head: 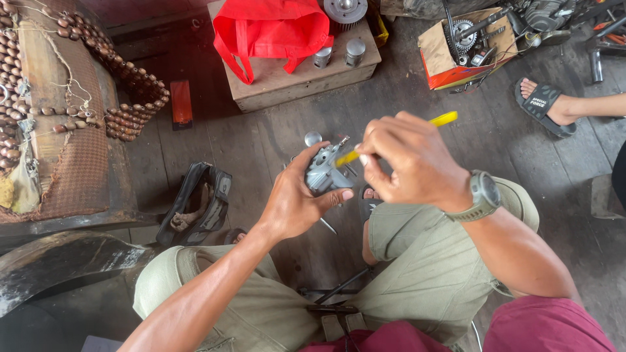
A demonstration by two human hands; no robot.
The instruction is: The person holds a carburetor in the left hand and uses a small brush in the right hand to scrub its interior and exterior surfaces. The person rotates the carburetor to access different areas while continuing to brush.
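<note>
Head view, speaker one: How far along is the work looking?

Speaker two: It is looking mid-way, by my judgement. The left hand (297, 202) is clasping a small grey metal engine part (324, 171), holding it up over the knees. The right hand (411, 160) is pinching a yellow-handled tool (398, 137), whose tip is meeting the part's top. The part is looking partly fitted, with its pieces on; whether a screw is going in or coming out, nobody can tell.

Speaker one: And what is lying around the person?

Speaker two: Dark wooden floorboards (261, 140) are running under everything. A low wooden block (293, 81) is carrying a red bag (274, 29) and two metal cylinders (339, 53). A cardboard box of gears (466, 49) is sitting further right, and another person's sandalled foot (544, 104) is resting near it. A beaded seat cover (65, 98) is lying at the left.
</note>
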